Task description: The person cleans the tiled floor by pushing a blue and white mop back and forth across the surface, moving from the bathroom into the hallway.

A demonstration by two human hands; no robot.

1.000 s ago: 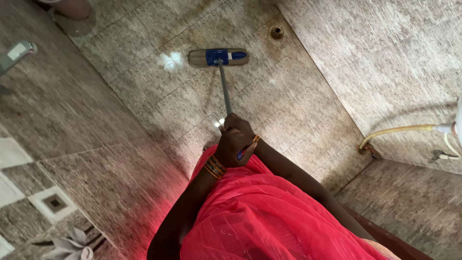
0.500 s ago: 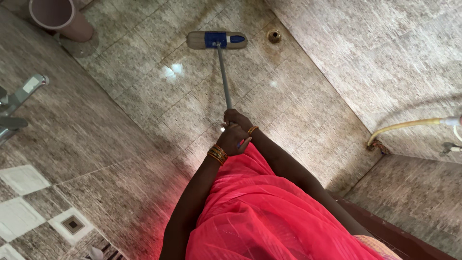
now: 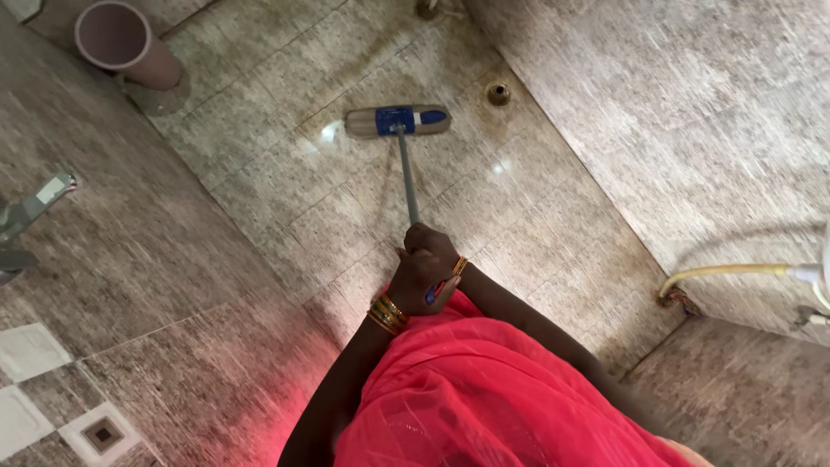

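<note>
Glossy speckled floor tiles shine as if wet; the mop head lies flat on them, near a round floor drain. Both hands stack on the handle: left hand clenched round it, right hand just above, also clenched. Risk: footing may slip on the slick tile; a long push could knock the pink bucket, though it stands well apart.

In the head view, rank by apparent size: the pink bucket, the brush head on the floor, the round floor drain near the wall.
1. Pink bucket, partly cut off by the frame.
2. Brush head, close to the bucket in area, so their order is unsure.
3. Round floor drain, clearly the smallest.
</note>
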